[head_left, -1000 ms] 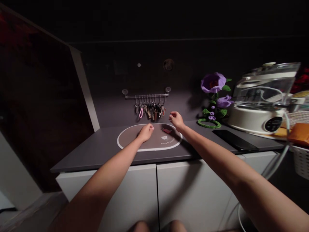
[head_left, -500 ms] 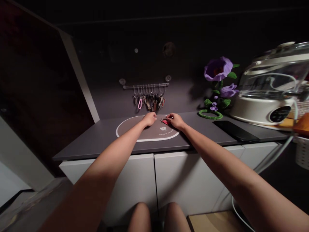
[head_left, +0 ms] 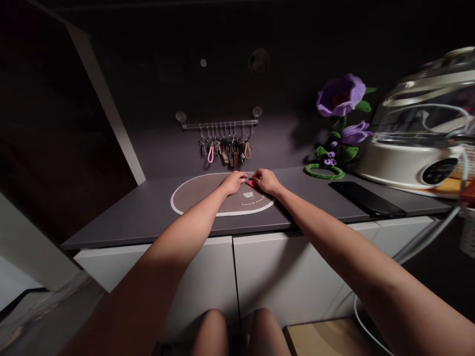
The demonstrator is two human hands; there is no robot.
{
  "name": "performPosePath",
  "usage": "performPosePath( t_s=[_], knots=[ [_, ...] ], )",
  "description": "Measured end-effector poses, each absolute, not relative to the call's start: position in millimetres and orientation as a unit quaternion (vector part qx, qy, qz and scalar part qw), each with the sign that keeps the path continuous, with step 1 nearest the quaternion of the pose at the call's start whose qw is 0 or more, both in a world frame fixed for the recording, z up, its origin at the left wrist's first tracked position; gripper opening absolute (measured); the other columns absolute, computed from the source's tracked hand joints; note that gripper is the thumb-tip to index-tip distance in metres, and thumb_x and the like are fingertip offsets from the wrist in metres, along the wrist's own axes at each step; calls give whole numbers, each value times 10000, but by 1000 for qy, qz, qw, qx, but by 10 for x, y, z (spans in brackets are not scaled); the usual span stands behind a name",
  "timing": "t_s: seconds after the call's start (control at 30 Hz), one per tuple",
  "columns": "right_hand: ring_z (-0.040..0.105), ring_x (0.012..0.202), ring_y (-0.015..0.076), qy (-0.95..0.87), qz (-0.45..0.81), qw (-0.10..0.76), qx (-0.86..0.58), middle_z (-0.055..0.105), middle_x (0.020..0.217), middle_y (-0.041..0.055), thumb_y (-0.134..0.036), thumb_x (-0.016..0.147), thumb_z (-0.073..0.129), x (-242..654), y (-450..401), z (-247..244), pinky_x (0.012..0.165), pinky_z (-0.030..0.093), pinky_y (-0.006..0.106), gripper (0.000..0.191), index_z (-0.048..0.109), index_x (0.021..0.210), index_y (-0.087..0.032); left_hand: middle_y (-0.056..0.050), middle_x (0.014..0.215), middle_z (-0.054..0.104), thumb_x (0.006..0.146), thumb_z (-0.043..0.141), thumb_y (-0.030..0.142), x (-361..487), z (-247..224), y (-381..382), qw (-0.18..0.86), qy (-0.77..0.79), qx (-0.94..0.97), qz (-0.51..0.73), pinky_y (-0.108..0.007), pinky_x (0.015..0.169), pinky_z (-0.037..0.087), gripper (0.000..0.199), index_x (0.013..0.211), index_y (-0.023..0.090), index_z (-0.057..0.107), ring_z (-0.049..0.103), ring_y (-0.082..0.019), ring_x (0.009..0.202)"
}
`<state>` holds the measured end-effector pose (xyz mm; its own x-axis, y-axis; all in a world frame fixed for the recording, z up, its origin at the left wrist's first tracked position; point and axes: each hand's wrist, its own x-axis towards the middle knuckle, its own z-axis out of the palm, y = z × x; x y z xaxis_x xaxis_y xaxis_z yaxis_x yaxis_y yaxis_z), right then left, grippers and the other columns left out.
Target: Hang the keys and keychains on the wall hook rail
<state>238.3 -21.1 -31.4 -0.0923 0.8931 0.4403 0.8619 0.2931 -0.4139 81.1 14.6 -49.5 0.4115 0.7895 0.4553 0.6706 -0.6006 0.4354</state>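
Note:
My left hand [head_left: 234, 182] and my right hand [head_left: 265, 181] are close together above the right part of an oval brown mat [head_left: 196, 195] with a white rim. Between them is a small red item [head_left: 252, 183] with a metal bit at its left end. My right fingers are closed on the red item, and my left fingertips pinch at the metal end. Behind the hands, bunches of keys [head_left: 235, 152] and a pink loop [head_left: 211, 154] hang from a clear rail [head_left: 218, 124] on the wall.
To the right stand purple felt flowers [head_left: 341, 96] with a green ring base [head_left: 324, 171], a black phone [head_left: 365, 199] lying flat, and a white appliance [head_left: 404, 160] with a clear cover. A pale cable [head_left: 441, 220] hangs over the counter's edge.
My left hand has moved right to meet the metal end of the red item, closing the gap between the hands. The camera view has shifted slightly.

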Motion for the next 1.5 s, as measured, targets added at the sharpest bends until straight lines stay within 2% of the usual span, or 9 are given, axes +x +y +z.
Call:
performPosePath(
  t_s=[0.4, 0.8, 1.0, 1.23, 1.5],
  knots=[
    [597, 834, 155, -736, 24, 325, -593, 673, 933, 99, -159, 783, 499, 2365, -232, -325, 730, 403, 215, 193, 658, 889, -135, -38, 796, 619, 730, 563, 151, 770, -426, 39, 72, 432, 833, 337, -275, 752, 408, 66, 737, 146, 629, 531, -153, 773],
    [570, 817, 137, -746, 38, 384, -543, 648, 925, 65, -201, 771, 512, 2361, -240, -319, 783, 410, 238, 182, 641, 887, -148, 37, 554, 499, 718, 544, 150, 744, -314, -68, 250, 422, 744, 454, -209, 530, 337, 39, 686, 130, 556, 429, -80, 518],
    [542, 818, 126, -753, 54, 429, -496, 620, 925, 55, -219, 785, 498, 2342, -272, -297, 797, 410, 251, 178, 635, 879, -154, 35, 584, 518, 718, 566, 169, 767, -304, -69, 339, 401, 683, 508, -197, 537, 354, 43, 727, 127, 561, 433, -65, 533],
    [529, 787, 119, -752, 87, 483, -439, 603, 891, 44, -271, 788, 512, 2309, -310, -276, 772, 418, 254, 177, 629, 859, -160, 0, 673, 578, 701, 635, 263, 779, -287, -78, 395, 376, 641, 540, -197, 533, 378, 158, 770, 128, 592, 486, -75, 586],
    [538, 742, 110, -730, 159, 545, -380, 609, 897, 47, -326, 752, 558, 2296, -266, -314, 733, 435, 250, 213, 615, 861, -151, 4, 680, 574, 681, 667, 282, 807, -270, -83, 463, 339, 596, 562, -180, 517, 371, 199, 782, 128, 593, 485, -56, 571]
  ],
)
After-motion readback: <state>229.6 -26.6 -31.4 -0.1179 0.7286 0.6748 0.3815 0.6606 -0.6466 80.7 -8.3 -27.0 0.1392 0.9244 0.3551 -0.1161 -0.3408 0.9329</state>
